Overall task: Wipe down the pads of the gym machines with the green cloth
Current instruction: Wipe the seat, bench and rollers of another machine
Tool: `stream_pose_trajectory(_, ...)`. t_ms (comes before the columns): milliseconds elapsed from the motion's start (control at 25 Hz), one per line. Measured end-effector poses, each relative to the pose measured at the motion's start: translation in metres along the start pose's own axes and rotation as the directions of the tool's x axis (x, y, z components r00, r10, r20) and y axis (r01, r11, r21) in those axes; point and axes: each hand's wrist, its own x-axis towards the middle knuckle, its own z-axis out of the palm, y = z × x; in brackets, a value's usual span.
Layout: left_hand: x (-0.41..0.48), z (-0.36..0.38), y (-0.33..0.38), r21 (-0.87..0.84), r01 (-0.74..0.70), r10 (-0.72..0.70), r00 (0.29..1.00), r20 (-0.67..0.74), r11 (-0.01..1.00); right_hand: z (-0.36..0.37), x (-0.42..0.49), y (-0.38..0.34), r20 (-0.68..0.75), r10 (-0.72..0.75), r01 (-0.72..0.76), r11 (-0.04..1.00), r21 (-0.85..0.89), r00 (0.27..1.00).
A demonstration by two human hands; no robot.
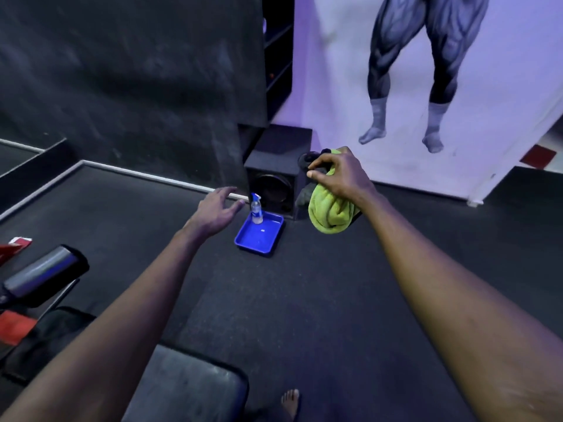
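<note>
1. While both bare arms reach forward over the dark floor (pixel 320 300), the right hand (pixel 338 175) grips the green cloth (pixel 329 213), with its fingers (pixel 318 173) and thumb curled round the cloth's upper end.
2. The cloth hangs bunched below that hand, in the air above the floor, near the far edge where the floor meets the wall. A dark scrap shows just above the fingertips; what it is cannot be told.
3. The left hand (pixel 216 208) is empty, its fingers straight and slightly spread. It hovers just beside the spray bottle (pixel 256 211), with a small gap between them.
4. The spray bottle stands upright in the far left corner of the blue tray (pixel 265 240).
5. The tray lies on the floor close to its far edge, just in front of a black speaker box (pixel 275 169) at the foot of the wall.
6. A black bench pad (pixel 189 388) lies at the near edge of the view, under the left forearm and well apart from the cloth.
7. A cylindrical roller pad (pixel 42 274) juts in at the left.
8. A bare foot (pixel 291 402) stands on the floor beside the bench pad.
9. A banner (pixel 335 86) showing muscled legs covers the wall behind the right hand.
</note>
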Motion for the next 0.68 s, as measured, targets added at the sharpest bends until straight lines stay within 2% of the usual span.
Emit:
stream_pose_trajectory(280,0.085,-0.011,0.002,0.002,0.042,-0.042,0.996,-0.079,0.999,0.002,0.106,0.014,-0.004,-0.095,0.095,0.995,-0.006,0.995)
stream_pose_trajectory(520,0.145,-0.005,0.012,0.033,0.143,-0.139,0.984,-0.114,0.989,0.006,0.189,0.058,0.037,-0.139,0.138,0.989,0.048,0.99)
stream_pose_trajectory(680,0.182,0.012,0.033,0.047,0.245,-0.237,0.962,-0.137,0.968,0.007,0.244,0.093,0.088,-0.237,0.23,0.97,0.082,0.968)
